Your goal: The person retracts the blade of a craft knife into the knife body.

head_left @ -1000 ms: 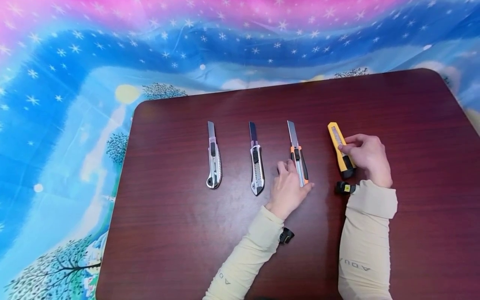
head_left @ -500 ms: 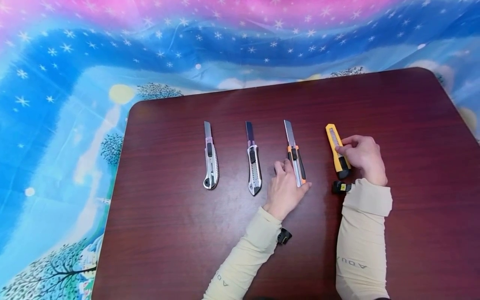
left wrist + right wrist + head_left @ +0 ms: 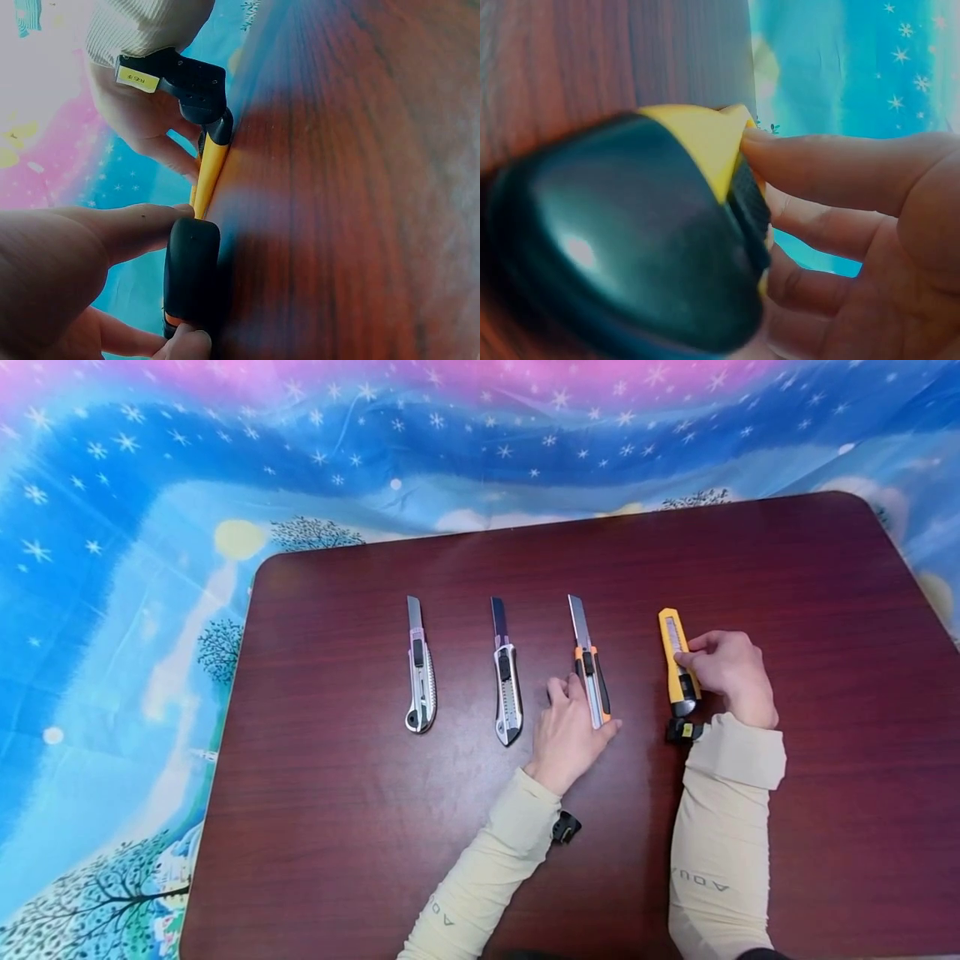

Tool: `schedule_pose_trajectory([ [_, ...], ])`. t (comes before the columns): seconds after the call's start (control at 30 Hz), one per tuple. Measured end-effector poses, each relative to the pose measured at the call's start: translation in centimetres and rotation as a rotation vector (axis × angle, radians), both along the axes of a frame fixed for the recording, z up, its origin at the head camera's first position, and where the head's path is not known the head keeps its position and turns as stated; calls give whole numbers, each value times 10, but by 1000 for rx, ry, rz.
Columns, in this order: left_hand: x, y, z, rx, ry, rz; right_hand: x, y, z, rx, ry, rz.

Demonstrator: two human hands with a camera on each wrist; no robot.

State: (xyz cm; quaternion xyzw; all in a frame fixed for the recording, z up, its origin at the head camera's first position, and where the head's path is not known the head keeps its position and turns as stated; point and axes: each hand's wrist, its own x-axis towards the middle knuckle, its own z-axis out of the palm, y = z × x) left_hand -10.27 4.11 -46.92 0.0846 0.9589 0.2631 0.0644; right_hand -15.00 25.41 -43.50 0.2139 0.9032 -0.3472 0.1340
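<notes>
Sleeves nearest me: the left sleeve [image 3: 480,868] enters at 6 o'clock, the right sleeve [image 3: 720,839] at about 5, both cream and lettered. I see a black wrist module [image 3: 567,828] on the left, a second black module [image 3: 681,731] on the right.

Left hand [image 3: 567,737], 4 o'clock from frame centre: fingers narrowed on the orange-and-black cutter [image 3: 589,667], thumb one side, fingertips the other. My left wrist cam agrees. Cutter sits at 1 o'clock from that hand, blade out toward 12.

Right hand [image 3: 733,675], 3 o'clock: fingers pinch the yellow cutter [image 3: 674,675], which sits at the hand's 9, black end toward 6. My right wrist cam is blurry; can't tell whether it lies flat.

Silver cutter with dark blade [image 3: 508,693] is at 10 from the left hand; silver cutter with lilac neck [image 3: 422,681] farther out, same bearing. Both blades point to 12. All four spaced apart over the dark red counter [image 3: 322,827].

Beyond its far edge I've got a snowflake-print cloth [image 3: 450,452], 10 through 2.
</notes>
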Motion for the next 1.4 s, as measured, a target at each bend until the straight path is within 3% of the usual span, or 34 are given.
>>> schedule_pose_trajectory([
  [0.3, -1, 0, 0, 3, -9, -7, 4, 4, 5, 72, 13, 2],
  [0.43, -1, 0, -1, 3, -1, -5, 6, 1, 11, 96, 70, -6],
  [0.63, 0, -1, -1, 5, -25, -1, 3, -11, 16, 88, 154, 83],
  [0.8, 0, -1, -2, 11, -31, -1, -2, -18, 8, 133, 189, 113],
  [1.07, 0, -2, -1, 19, -38, 4, -3, -16, -4, 159, 87, 97],
  [1.4, 0, -2, 1, 19, -33, 7, -5, -13, -5, 162, 47, 26],
])
